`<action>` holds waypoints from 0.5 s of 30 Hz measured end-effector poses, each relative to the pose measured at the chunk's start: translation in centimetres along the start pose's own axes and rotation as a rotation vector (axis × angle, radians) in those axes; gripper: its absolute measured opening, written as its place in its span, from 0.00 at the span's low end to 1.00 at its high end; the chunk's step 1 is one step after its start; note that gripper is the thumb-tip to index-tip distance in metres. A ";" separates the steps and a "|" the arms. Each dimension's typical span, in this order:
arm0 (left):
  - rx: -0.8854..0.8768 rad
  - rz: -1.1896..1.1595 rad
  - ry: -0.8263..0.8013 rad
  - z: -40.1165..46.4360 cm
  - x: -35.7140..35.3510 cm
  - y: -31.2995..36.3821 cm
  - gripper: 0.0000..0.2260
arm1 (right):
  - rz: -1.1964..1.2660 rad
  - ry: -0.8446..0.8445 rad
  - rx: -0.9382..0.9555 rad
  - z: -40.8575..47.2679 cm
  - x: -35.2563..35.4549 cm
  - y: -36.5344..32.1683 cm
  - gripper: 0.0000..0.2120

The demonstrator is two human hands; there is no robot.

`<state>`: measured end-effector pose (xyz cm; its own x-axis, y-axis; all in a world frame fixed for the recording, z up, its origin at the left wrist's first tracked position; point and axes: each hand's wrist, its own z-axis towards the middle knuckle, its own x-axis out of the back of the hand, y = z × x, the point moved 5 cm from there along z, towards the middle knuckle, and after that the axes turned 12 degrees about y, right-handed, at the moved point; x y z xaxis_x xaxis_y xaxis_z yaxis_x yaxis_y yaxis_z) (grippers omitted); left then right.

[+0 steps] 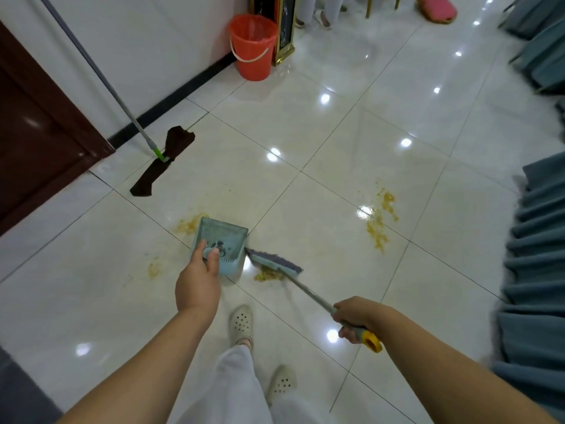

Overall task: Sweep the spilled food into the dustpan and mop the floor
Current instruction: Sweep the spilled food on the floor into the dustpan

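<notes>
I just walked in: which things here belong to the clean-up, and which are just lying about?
In use: dustpan in left hand; broom in right hand; spilled food; mop.
Lying about: orange bucket, blue drapes, pink slipper.

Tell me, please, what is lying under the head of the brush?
A small heap of yellowish spilled food shows on the floor just below the brush, beside the dustpan. Whether more food lies directly beneath the bristles cannot be seen; the brush covers it.

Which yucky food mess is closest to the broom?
The small clump right beside the broom head, near the dustpan. The other yellowish smears, like the big one to the right, lie farther away.
</notes>
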<state>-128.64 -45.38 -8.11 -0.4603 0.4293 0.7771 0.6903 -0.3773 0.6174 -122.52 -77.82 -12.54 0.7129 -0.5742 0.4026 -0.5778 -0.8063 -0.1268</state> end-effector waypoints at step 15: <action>-0.028 0.000 0.017 -0.9 0.2 0.9 0.23 | 0.323 0.035 -0.175 0.3 2.5 1.5 0.14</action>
<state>-128.66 -46.41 -7.35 -0.4693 0.4156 0.7791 0.6747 -0.4003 0.6201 -121.47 -80.53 -12.01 0.4705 -0.7873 0.3985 -0.8320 -0.5462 -0.0969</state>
